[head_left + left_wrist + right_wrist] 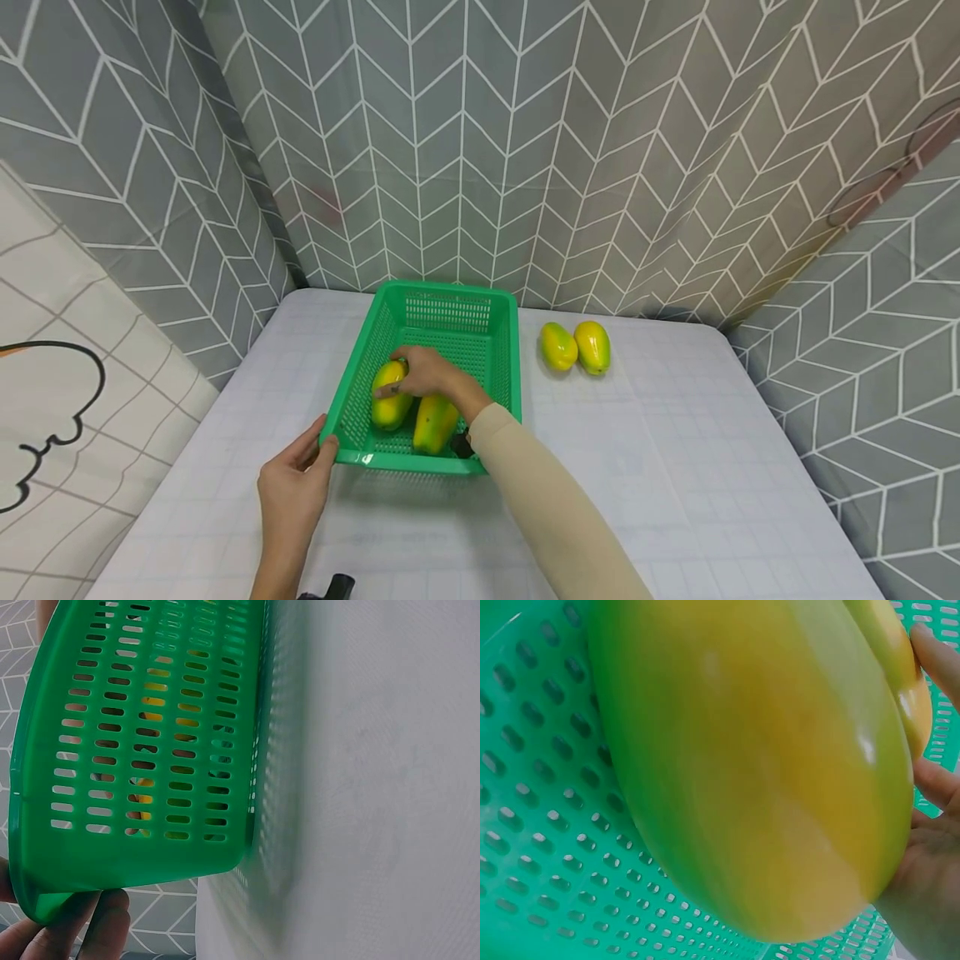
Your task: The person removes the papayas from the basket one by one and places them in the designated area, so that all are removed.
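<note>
A green plastic basket (405, 461) with slotted sides stands on the table, two yellow-green papayas inside it. My right hand (427, 372) reaches into the basket and grips the left papaya (389, 412), thumb and fingers on either side of it. Beside that one, under my right wrist, lies the other papaya (433, 425); it fills much of the right wrist view. My left hand (295, 479) holds the basket's near left corner, thumb on the rim. In the left wrist view its fingers (64, 930) curl under the basket's rim.
Two more papayas, a left one (558, 347) and a right one (593, 347), lie side by side on the white-covered table (660, 467), right of the basket. Grey patterned curtains (480, 150) hang behind the table and at its sides.
</note>
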The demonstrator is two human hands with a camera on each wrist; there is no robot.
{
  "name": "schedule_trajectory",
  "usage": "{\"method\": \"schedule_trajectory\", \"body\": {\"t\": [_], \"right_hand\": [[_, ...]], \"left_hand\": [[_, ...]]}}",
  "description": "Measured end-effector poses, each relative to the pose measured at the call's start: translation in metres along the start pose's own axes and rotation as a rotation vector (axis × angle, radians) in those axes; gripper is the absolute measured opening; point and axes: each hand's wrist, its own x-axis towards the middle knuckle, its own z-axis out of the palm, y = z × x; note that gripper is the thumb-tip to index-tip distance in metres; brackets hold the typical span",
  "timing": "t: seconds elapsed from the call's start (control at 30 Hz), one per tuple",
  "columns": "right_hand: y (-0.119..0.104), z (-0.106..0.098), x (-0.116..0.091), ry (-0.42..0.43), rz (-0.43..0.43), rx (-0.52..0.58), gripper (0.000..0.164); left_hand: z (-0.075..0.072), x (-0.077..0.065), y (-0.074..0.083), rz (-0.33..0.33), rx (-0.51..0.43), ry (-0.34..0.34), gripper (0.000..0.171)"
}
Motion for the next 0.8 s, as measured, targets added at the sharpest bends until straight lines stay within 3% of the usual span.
{"method": "schedule_trajectory", "body": {"t": [0.8], "right_hand": [[0.0033, -0.0034, 0.0021, 0.014, -0.016, 0.044, 0.077]], "left_hand": [[0.0004, -0.0005, 0.0008, -0.002, 0.009, 0.004, 0.036]]}}
